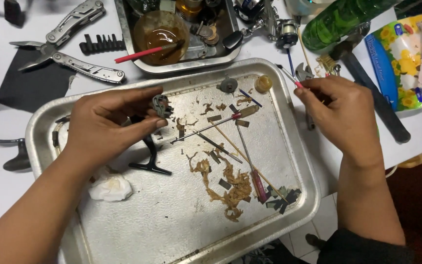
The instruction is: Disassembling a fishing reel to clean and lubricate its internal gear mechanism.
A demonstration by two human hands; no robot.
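Head view, looking down from my own eye line: my left hand [107, 124] pinches a small dark grey reel part [161, 105] between thumb and fingertips, held above the upper left of a battered metal tray [181, 234]. Below that hand a black reel body with its foot [147, 156] rests on the tray floor, and a crumpled white tissue [111, 188] lies near the left rim. My right hand [340, 115], over the tray's right rim, is closed on a thin red-tipped tool [291, 79] whose point aims inward, well apart from the part. Between the hands lie two small screwdrivers [221, 122] crossed with a thin wooden stick, among clumps of brown fibrous grime [230, 188] and dark scraps. A silver multi-tool [69, 41] lies open at the upper left, and a second steel pan [172, 66] holding a jar of amber oil [161, 32] sits beyond the tray. I judge the step to be picking or cleaning the small part; doing it well means keeping the pinch firm but off the faces to be worked, bringing the tip in slowly, and staying over the tray so anything that drops is caught.
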